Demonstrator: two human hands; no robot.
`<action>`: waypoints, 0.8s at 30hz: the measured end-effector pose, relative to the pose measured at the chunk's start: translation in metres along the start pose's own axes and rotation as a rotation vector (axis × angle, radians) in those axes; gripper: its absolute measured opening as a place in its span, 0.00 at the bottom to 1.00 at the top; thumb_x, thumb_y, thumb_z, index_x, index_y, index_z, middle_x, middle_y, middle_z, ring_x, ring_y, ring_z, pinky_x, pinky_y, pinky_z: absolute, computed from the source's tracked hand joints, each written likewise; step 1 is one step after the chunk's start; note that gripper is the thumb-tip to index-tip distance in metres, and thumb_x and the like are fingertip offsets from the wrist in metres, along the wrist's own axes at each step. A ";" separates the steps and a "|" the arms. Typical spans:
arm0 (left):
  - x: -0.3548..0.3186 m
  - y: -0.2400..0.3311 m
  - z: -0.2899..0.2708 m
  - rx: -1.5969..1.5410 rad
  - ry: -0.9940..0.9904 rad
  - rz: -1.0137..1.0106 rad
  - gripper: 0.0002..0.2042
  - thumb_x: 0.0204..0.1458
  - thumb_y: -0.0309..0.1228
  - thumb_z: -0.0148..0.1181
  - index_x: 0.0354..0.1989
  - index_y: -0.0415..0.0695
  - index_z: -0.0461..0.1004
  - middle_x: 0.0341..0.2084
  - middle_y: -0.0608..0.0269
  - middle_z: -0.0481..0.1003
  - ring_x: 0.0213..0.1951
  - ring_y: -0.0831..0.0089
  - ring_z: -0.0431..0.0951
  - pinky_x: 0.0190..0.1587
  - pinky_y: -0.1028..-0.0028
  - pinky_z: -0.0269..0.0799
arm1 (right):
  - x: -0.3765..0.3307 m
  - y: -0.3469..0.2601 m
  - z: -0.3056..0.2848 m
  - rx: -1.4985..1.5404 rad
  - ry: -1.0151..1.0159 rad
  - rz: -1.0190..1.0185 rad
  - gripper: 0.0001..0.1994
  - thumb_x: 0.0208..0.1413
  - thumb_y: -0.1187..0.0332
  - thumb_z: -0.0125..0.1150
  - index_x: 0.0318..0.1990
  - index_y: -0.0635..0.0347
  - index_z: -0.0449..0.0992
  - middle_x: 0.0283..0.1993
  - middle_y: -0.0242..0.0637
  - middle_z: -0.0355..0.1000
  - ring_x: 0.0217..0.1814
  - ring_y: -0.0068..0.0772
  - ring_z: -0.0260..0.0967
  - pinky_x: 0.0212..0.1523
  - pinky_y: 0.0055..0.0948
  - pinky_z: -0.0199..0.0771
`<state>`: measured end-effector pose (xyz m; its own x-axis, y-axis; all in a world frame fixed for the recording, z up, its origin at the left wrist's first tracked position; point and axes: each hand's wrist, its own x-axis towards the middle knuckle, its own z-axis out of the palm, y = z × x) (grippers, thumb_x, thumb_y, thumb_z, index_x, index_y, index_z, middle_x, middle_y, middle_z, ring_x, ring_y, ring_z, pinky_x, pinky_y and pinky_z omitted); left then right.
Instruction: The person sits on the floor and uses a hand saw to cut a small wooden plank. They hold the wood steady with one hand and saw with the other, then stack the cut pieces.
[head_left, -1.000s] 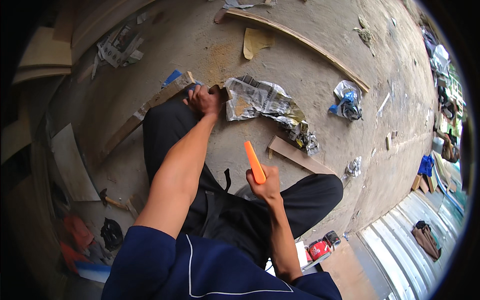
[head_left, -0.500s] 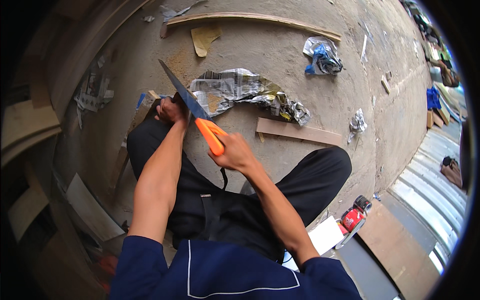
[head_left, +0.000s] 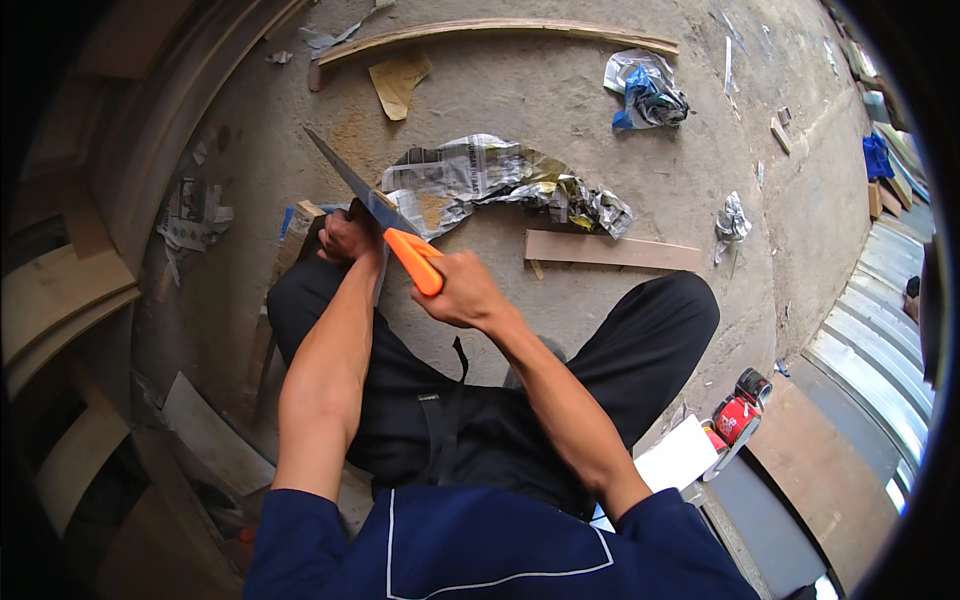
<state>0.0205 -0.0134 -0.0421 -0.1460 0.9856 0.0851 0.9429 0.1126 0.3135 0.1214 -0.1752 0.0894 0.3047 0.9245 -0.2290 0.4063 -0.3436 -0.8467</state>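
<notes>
A handsaw with an orange handle (head_left: 412, 260) and a grey blade (head_left: 345, 170) slants away to the far left. My right hand (head_left: 462, 290) is wrapped round its handle. Beside the blade, over my left knee, my left hand (head_left: 350, 238) is closed in a fist; what it grips is mostly hidden beneath the fingers and the saw. A pale wood end (head_left: 310, 209) shows just left of that fist, with a bit of blue by it. Crumpled newspaper (head_left: 480, 168) lies on the floor just beyond the saw, with sawdust on its near left part.
A flat wooden strip (head_left: 610, 250) lies beyond my right knee. Farther off are a long thin board (head_left: 500, 33), a yellowish scrap (head_left: 400, 85) and a crumpled paper-and-blue bundle (head_left: 647, 92). Tape rolls (head_left: 737, 415) sit at right; curved wooden pieces (head_left: 70, 265) stand at left.
My right hand and the saw have slid forward and left relative to my left fist. The whole view has shifted slightly. My left hand keeps its closed grip.
</notes>
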 end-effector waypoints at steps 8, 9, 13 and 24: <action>-0.003 -0.003 0.004 0.011 0.081 0.049 0.14 0.39 0.43 0.55 0.14 0.45 0.73 0.21 0.65 0.74 0.33 0.58 0.73 0.39 0.55 0.59 | -0.036 0.001 -0.022 0.060 -0.057 0.022 0.10 0.43 0.65 0.63 0.25 0.63 0.73 0.21 0.49 0.70 0.24 0.54 0.69 0.29 0.41 0.70; -0.004 0.000 0.005 0.008 0.076 0.056 0.13 0.38 0.42 0.56 0.14 0.45 0.73 0.21 0.65 0.74 0.33 0.58 0.73 0.38 0.55 0.59 | -0.007 0.003 -0.005 0.010 -0.047 0.005 0.09 0.42 0.66 0.63 0.25 0.63 0.74 0.21 0.48 0.70 0.23 0.53 0.69 0.29 0.39 0.70; -0.004 0.003 0.004 -0.008 0.088 0.042 0.12 0.38 0.40 0.55 0.13 0.45 0.71 0.21 0.66 0.74 0.32 0.58 0.73 0.37 0.56 0.58 | -0.005 0.007 -0.003 0.002 0.082 -0.056 0.08 0.42 0.67 0.63 0.25 0.63 0.74 0.20 0.48 0.70 0.22 0.52 0.70 0.27 0.38 0.71; -0.003 -0.005 0.012 0.033 0.079 0.053 0.13 0.39 0.41 0.53 0.13 0.46 0.71 0.21 0.66 0.74 0.33 0.59 0.72 0.37 0.57 0.57 | 0.003 0.010 0.002 -0.017 0.017 -0.031 0.07 0.40 0.68 0.63 0.26 0.62 0.75 0.19 0.47 0.69 0.23 0.51 0.70 0.27 0.38 0.70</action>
<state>0.0196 -0.0157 -0.0554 -0.1178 0.9775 0.1750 0.9589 0.0661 0.2758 0.1248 -0.1755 0.0797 0.3063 0.9319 -0.1943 0.4306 -0.3177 -0.8448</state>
